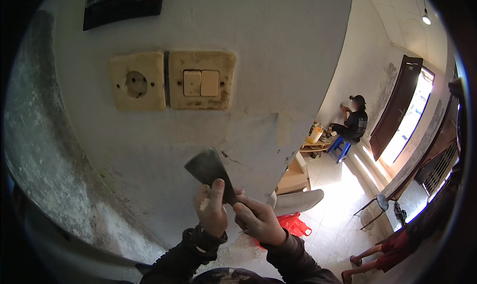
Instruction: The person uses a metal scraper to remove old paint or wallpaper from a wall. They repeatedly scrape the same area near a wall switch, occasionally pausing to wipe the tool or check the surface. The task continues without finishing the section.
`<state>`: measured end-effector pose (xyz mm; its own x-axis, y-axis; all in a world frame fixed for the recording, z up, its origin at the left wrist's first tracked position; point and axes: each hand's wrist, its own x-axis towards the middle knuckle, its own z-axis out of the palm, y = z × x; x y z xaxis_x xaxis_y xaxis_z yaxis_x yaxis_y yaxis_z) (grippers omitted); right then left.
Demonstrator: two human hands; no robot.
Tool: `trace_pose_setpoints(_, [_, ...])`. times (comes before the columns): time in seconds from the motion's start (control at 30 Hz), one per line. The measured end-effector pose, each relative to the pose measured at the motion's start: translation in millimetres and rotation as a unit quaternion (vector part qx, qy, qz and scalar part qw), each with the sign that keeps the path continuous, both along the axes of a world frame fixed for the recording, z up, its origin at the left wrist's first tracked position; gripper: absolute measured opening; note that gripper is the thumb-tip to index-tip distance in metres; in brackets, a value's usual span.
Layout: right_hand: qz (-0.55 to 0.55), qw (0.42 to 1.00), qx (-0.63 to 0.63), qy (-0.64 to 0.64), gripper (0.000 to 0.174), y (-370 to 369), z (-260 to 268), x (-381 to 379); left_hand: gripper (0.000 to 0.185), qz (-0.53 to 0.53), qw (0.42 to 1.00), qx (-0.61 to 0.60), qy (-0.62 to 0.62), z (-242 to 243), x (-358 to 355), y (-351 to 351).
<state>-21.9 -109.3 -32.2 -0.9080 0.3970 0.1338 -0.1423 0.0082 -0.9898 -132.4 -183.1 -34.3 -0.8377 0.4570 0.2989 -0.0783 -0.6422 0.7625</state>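
Note:
A broad-bladed putty knife (208, 166) is held in front of the wall, its wide edge up and to the left. My right hand (261, 219) grips its lower end, and the fingers hide the handle. My left hand (214, 209) has its thumb on the lower part of the blade, with the fingers behind it. Something pale, perhaps a paint flake, shows at those left fingers. Behind the blade, the painted wall (257, 142) has a crack and chipped spots. Above are a yellowed wall socket (137, 81) and a stained double light switch (202, 80).
A black-framed object (123, 8) hangs above the socket. Right of the wall's edge are a red plastic bag (294, 224), a cardboard box (292, 178) and a stool (382, 202). One person (356, 120) sits on a blue stool (339, 148); another person (395, 250) stands at lower right.

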Motion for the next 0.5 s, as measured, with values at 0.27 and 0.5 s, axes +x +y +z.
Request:
trace_pose_setpoints(0.27, [0.002, 0.997, -0.069, 0.025, 0.042, -23, -38, 0, 0.031, -0.010, 0.997, -0.049, 0.067, -21, -4, -20])
trace_pose_setpoints(0.5, [-0.071, 0.977, -0.098, 0.174, 0.039, -49, -51, -12, 0.032, -0.182, 0.974, -0.029, 0.129, -13, -13, -19])
